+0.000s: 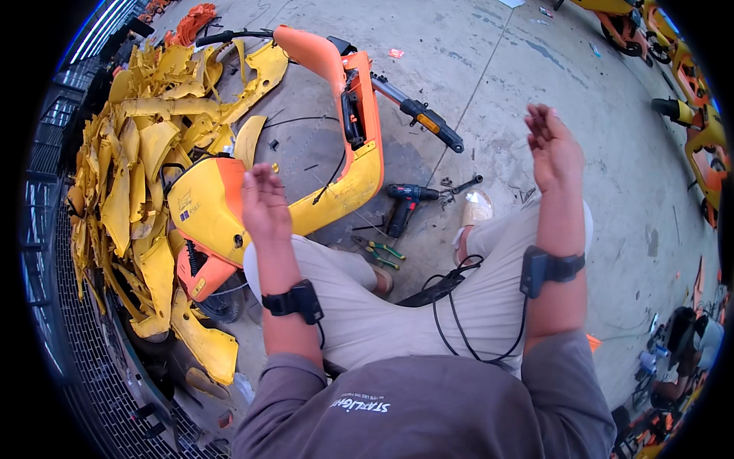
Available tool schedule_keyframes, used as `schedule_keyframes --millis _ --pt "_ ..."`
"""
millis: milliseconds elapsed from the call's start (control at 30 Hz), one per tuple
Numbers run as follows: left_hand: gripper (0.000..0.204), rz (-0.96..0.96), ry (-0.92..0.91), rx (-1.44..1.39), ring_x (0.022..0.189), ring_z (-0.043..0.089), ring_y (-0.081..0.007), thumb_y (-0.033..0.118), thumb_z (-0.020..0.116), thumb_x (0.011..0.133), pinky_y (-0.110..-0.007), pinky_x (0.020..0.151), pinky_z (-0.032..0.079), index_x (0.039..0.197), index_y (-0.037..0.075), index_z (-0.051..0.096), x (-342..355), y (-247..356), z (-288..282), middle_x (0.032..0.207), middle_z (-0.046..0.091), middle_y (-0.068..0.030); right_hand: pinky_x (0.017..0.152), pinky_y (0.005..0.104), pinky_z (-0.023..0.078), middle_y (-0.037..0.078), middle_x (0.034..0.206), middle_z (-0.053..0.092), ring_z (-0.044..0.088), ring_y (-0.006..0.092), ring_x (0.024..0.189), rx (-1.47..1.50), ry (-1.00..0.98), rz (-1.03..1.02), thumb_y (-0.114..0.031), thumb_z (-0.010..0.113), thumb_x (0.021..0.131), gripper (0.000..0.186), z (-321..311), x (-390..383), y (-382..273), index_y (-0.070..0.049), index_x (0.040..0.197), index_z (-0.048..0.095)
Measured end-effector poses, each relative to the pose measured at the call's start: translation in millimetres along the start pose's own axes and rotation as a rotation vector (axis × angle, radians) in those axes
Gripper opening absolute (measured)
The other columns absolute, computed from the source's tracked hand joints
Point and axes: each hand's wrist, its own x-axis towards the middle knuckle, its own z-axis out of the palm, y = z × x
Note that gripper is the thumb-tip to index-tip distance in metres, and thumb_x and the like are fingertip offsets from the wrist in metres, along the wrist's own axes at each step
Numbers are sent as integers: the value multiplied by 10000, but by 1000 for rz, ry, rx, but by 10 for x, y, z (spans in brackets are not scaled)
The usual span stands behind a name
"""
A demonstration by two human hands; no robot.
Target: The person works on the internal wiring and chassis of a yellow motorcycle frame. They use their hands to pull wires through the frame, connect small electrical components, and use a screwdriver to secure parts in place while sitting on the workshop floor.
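Note:
My left hand point(266, 200) is raised palm up in front of the yellow and orange scooter frame point(355, 172), holding nothing, with its fingers loosely apart. My right hand point(553, 151) is held up over the concrete at the right, also empty with fingers apart. Each forearm wears a black strapped device. On the floor between and beyond my knees lie a cordless drill point(405, 206), green-handled pliers point(378, 252) and a dark metal tool point(466, 183). A fork tube point(417, 113) sticks out from the frame’s front.
A large pile of yellow body panels point(126, 191) fills the left, with orange panels point(191, 24) behind. Yellow and orange scooters point(699, 149) line the right edge, and mixed items point(680, 352) lie at lower right. Black cables point(459, 321) loop over my lap. Concrete floor point(497, 69) surrounds these.

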Motion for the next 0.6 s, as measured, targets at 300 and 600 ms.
schedule_keyframes --millis 300,600 --pt "145 66 223 -76 973 594 -134 204 520 975 -261 840 491 1022 73 560 32 -261 82 1000 610 -39 809 284 381 74 1139 498 475 174 991 -70 595 -477 -241 568 917 365 -167 93 -309 -2 1185 504" --pt "139 -138 -59 262 968 590 -121 190 533 972 -260 863 470 1016 67 580 -725 -937 971 1015 627 -44 678 270 443 91 901 595 543 154 733 -528 -864 304 -441 509 948 480 840 -914 1001 -46 1220 505"
